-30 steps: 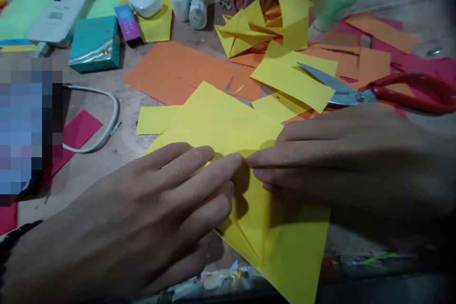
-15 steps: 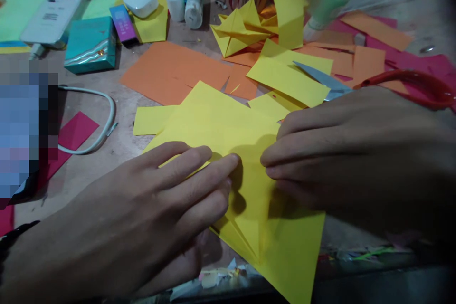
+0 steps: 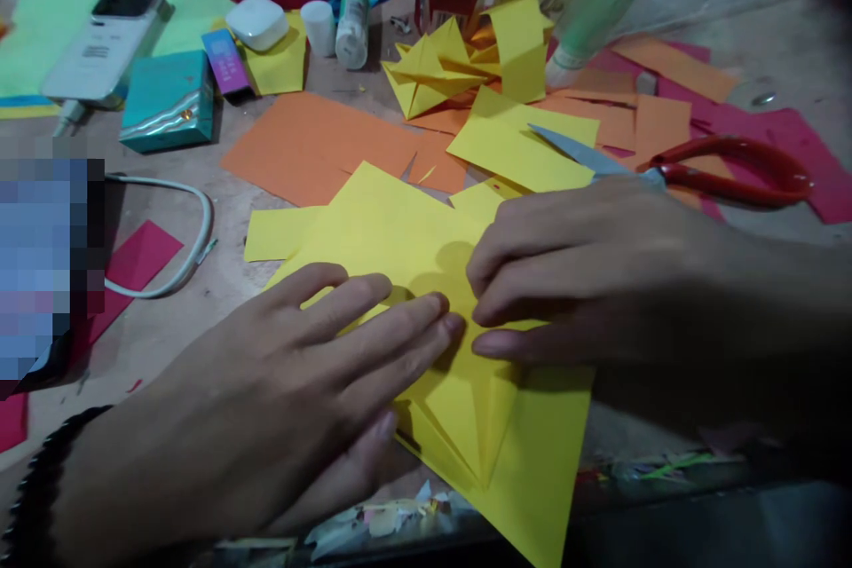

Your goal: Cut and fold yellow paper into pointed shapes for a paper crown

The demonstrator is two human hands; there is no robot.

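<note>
A folded sheet of yellow paper (image 3: 552, 444) lies on the table, with narrow pleats meeting in a point towards its lower corner. My left hand (image 3: 319, 373) rests on its left part, fingers stretched out and flat, the thumb lower down by the paper's edge. Facing it from the right, my right hand (image 3: 565, 275) touches the middle of the sheet with bent fingers. Its thumb is a little apart from the index finger, with yellow paper showing between them. The rest of the sheet under both hands is hidden.
Red-handled scissors (image 3: 738, 173) lie behind my right hand on yellow and orange scraps. A folded yellow paper piece (image 3: 439, 67), a glue bottle (image 3: 354, 18), a teal box (image 3: 168, 102), a phone (image 3: 103, 49) and a white cable (image 3: 206, 204) are further back.
My right hand has shifted slightly left, and its thumb has come apart from the fingers. The left index finger lies straighter, closer to the right hand. The view has tilted slightly.
</note>
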